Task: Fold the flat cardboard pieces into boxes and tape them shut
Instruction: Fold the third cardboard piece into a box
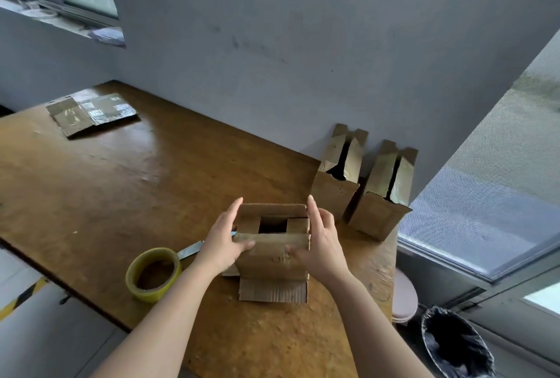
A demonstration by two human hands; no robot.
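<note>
Clearly the top was being closed: the box (272, 259) stood near the right end of the table (121, 180), close to its front edge, with both short flaps folded in. The left hand (222, 241) and right hand (322, 239) pressed flat against its sides, fingers (235, 207) straight, thumbs bearing on the near long flap (272, 239); neither curled round anything. The far flap (272, 210) stood upright. Doing this well probably meant holding the near flap level, bringing the far one down to meet it squarely, then pinning the seam with one hand while reaching for the tape roll (153, 274) just left.
</note>
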